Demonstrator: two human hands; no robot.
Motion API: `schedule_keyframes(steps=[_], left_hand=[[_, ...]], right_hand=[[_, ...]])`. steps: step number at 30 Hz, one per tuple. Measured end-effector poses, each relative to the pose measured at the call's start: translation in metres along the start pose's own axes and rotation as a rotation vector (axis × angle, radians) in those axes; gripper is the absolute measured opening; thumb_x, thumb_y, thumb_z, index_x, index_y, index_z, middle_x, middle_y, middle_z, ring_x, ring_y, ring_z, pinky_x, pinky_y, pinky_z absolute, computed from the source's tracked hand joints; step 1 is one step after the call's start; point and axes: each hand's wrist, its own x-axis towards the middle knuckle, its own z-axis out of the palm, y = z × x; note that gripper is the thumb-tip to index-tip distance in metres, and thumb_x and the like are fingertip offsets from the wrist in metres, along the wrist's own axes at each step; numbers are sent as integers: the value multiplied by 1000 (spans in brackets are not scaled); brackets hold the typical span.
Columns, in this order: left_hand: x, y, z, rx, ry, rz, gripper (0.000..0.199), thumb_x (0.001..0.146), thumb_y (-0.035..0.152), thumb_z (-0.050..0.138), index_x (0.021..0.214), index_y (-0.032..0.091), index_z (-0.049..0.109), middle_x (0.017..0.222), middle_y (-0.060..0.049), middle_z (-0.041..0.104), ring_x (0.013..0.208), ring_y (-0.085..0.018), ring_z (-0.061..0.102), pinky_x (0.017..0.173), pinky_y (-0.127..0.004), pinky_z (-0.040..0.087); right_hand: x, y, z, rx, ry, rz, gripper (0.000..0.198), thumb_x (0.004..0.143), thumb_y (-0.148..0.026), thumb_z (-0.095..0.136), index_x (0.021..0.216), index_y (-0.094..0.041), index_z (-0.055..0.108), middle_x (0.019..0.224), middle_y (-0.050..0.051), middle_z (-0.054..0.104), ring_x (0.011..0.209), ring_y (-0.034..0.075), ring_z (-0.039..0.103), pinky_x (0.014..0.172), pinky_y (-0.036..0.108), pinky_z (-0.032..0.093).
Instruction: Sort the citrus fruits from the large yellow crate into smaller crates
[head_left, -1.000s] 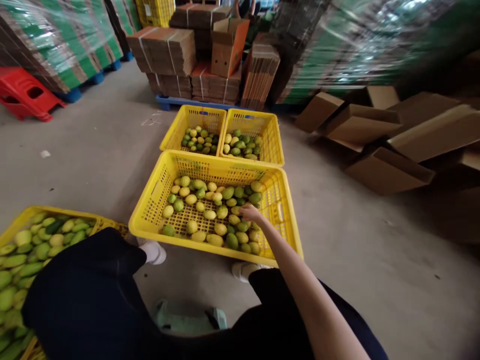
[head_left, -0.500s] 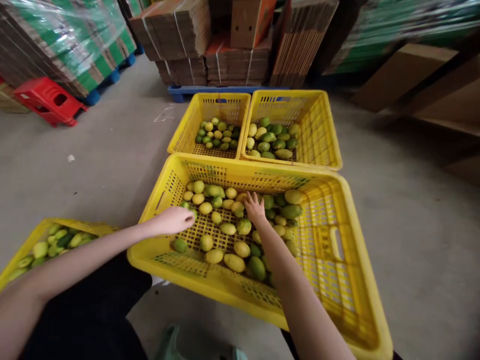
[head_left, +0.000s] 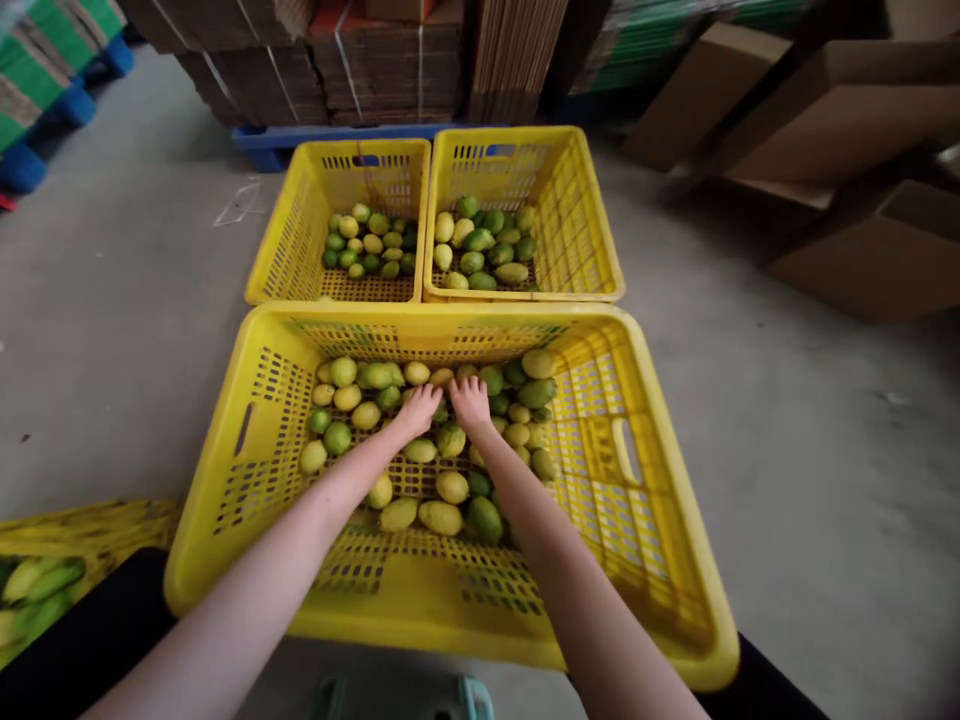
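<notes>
A large yellow crate [head_left: 420, 630] holds a loose layer of green and yellow lemons [head_left: 441, 518] on its slotted floor. My left hand [head_left: 421, 408] is over the lemons near the middle of the far side. Its fingers reach to the right across a dark green lemon and look loosely apart. Right beside it, my right hand [head_left: 470, 402] bends its fingers down over a lemon [head_left: 466, 372], most of which they hide. On the left of the crate floor lies a group of lemons, including a green one [head_left: 337, 438].
Two smaller yellow crates [head_left: 262, 250] [head_left: 604, 230] with lemons stand against the far side. Another yellow crate [head_left: 112, 520] of green fruit is at lower left. Behind are bundled cardboard [head_left: 390, 75] on a blue pallet [head_left: 262, 150] and brown boxes [head_left: 862, 140] at right.
My left hand has moved right, from the crate's left side to beside my right hand, leaving a green lemon on the left. My right hand's fingers have drawn in. The view has shifted right.
</notes>
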Motion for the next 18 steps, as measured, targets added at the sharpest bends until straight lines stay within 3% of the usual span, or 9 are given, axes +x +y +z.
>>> schedule_keyframes(steps=[4, 7, 10, 12, 15, 18], left_hand=[[-24, -6, -26, -133, 50, -75, 48, 65, 18, 81, 107, 22, 58, 113, -6, 61, 124, -35, 52, 98, -37, 43], [-52, -4, -55, -508, 17, -290, 42, 75, 36, 74, 110, 22, 55, 97, -1, 65, 98, -23, 63, 80, -29, 48], [-80, 12, -88, -877, -31, -421, 42, 87, 58, 56, 100, 19, 57, 78, -2, 64, 68, -15, 59, 62, -27, 46], [-99, 31, -112, -970, -42, -384, 52, 86, 69, 50, 89, 17, 58, 68, -3, 60, 57, -13, 51, 54, -26, 42], [-129, 70, -145, -946, -111, -212, 50, 78, 66, 65, 86, 17, 59, 63, -2, 57, 53, -11, 46, 49, -25, 36], [-164, 114, -167, -776, -115, -15, 49, 73, 59, 76, 92, 16, 64, 64, -2, 59, 53, -11, 47, 53, -26, 38]], right_hand=[[-12, -10, -5, 64, -2, 21, 36, 76, -1, 64, 107, -19, 64, 112, 18, 65, 120, 35, 49, 111, 49, 27], [-31, -22, -16, 133, 21, 47, 48, 64, -5, 76, 108, -18, 62, 111, 16, 67, 112, 34, 56, 106, 45, 36], [-55, -40, -40, 189, 65, 74, 51, 67, -24, 81, 112, -18, 59, 111, 14, 67, 103, 31, 62, 94, 40, 47], [-73, -58, -64, 293, 130, 106, 52, 69, -34, 80, 113, -19, 59, 105, 10, 69, 96, 27, 64, 88, 38, 50], [-101, -93, -109, 647, 216, 117, 47, 66, -40, 81, 106, -22, 65, 97, 4, 71, 93, 24, 65, 88, 36, 51], [-135, -133, -159, 973, 160, -56, 36, 67, -42, 80, 94, -20, 72, 91, 2, 74, 92, 23, 66, 88, 35, 52]])
